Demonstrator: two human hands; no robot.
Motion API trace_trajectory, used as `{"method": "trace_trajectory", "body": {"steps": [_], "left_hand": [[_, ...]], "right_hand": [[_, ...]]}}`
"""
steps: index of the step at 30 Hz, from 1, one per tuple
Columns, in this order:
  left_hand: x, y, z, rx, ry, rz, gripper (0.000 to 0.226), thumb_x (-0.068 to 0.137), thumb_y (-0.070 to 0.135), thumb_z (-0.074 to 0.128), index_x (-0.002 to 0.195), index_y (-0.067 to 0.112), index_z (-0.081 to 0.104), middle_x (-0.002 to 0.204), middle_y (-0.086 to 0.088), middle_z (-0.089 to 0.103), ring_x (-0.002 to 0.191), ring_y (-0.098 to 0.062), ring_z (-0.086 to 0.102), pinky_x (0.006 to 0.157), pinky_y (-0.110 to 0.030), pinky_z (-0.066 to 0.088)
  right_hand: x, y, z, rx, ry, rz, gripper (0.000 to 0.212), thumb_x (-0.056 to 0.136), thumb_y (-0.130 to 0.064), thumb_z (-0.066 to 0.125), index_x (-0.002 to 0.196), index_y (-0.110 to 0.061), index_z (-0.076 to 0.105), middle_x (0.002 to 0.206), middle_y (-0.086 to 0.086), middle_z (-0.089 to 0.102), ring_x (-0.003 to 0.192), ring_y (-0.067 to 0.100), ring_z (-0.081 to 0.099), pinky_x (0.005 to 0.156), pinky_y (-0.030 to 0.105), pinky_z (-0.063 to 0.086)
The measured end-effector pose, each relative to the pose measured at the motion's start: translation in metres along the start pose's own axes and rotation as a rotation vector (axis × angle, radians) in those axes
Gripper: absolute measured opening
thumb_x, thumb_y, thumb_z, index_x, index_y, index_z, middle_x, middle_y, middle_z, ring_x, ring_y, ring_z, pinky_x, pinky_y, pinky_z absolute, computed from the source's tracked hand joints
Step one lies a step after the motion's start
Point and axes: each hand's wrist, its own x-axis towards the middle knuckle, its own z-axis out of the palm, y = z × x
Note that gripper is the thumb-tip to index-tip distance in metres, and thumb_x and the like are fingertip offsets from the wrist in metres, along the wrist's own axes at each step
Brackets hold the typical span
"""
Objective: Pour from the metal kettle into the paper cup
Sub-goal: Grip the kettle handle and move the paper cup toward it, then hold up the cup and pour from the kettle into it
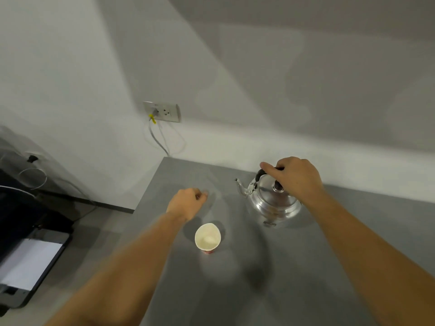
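Observation:
A shiny metal kettle (274,202) stands upright on the grey table (306,267), its spout pointing left. My right hand (295,178) is wrapped around the kettle's black top handle, with the index finger stretched along it. A white paper cup (207,236) with a red base stands upright to the kettle's lower left; whether it holds anything is unclear. My left hand (187,203) hovers just behind the cup, fingers curled in, holding nothing and not touching the cup.
A wall socket (162,111) with a plugged cable is on the white wall behind the table's left corner. A dark printer (28,255) with white paper stands on the floor at the left, beyond the table's left edge.

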Motion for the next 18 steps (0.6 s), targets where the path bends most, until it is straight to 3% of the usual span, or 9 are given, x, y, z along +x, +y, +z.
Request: {"method": "trace_trajectory", "body": {"steps": [2,5,12,18], "left_hand": [[-0.009,-0.013,0.005,-0.019,-0.014,-0.016,0.045,0.099,0.053,0.046,0.07,0.023,0.062,0.066,0.002,0.061,0.077,-0.031,0.063,0.066,-0.031,0.044],[-0.021,-0.032,0.014,-0.065,-0.013,-0.06,0.039,0.1,0.05,0.048,0.107,0.02,0.072,0.093,-0.002,0.073,0.094,-0.028,0.068,0.077,-0.033,0.051],[-0.052,-0.065,0.043,-0.108,-0.058,-0.069,0.03,0.1,0.033,0.053,0.123,0.021,0.068,0.111,-0.004,0.077,0.104,-0.026,0.069,0.091,-0.034,0.054],[-0.072,-0.077,0.061,-0.161,-0.163,0.015,0.053,0.086,0.005,0.052,0.133,0.027,0.06,0.103,0.002,0.075,0.091,-0.019,0.069,0.074,-0.021,0.048]], "right_hand": [[-0.015,-0.008,0.0,-0.02,-0.004,-0.021,0.064,0.081,-0.073,0.049,0.05,-0.019,0.057,0.039,-0.005,0.055,0.046,0.011,0.055,0.044,0.025,0.034],[-0.037,-0.019,0.001,-0.035,-0.028,-0.041,0.061,0.078,-0.075,0.048,0.049,-0.021,0.057,0.039,-0.006,0.054,0.046,0.009,0.053,0.043,0.024,0.032],[-0.075,-0.039,0.007,-0.114,-0.121,-0.102,0.067,0.072,-0.081,0.045,0.053,-0.018,0.06,0.042,-0.003,0.057,0.047,0.012,0.055,0.043,0.025,0.035],[-0.093,-0.055,0.011,-0.206,-0.139,-0.168,0.065,0.077,-0.076,0.049,0.051,-0.017,0.054,0.044,-0.002,0.054,0.047,0.016,0.054,0.042,0.025,0.03]]}}
